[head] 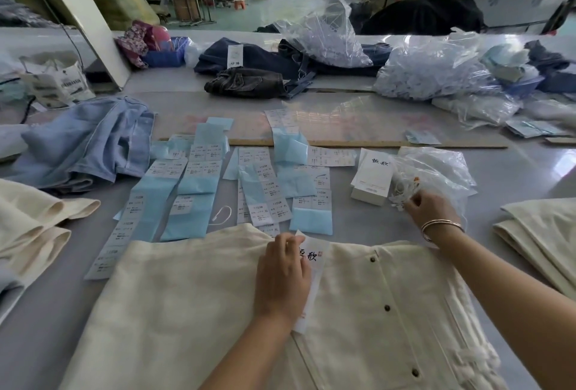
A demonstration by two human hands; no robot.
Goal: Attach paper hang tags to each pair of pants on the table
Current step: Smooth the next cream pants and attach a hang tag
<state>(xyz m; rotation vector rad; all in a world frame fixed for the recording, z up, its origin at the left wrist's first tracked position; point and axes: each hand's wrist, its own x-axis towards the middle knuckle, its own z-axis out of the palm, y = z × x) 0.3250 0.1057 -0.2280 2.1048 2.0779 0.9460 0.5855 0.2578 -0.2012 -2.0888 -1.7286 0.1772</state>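
A large grey work table (343, 127) is shown in a workshop, with an open doorway and stored goods at the top of the frame.

Head view: a cream pair of pants (193, 311) is spread flat at the bottom centre, its button fly toward the right. A white paper hang tag (313, 260) with black printed characters lies on the waistband area. The left hand (282, 277) rests over the tag, fingers loosely bent and pressing it onto the fabric. The right hand (431, 207), with bangles at the wrist, is seen at centre right; its fingertips pinch white tag strings (402, 191) at the mouth of a clear plastic bag (436, 168). A stack of hang tags (372, 179) stands just left of that bag. Rows of blue-backed size stickers (199, 183) are laid out in the centre, above the pants. One loose white string loop (223, 215) lies among them. Folded cream pants (542, 233) are placed at the right edge, and more cream pants (34, 221) at the left edge. Light blue jeans (90, 143) lie at centre left.
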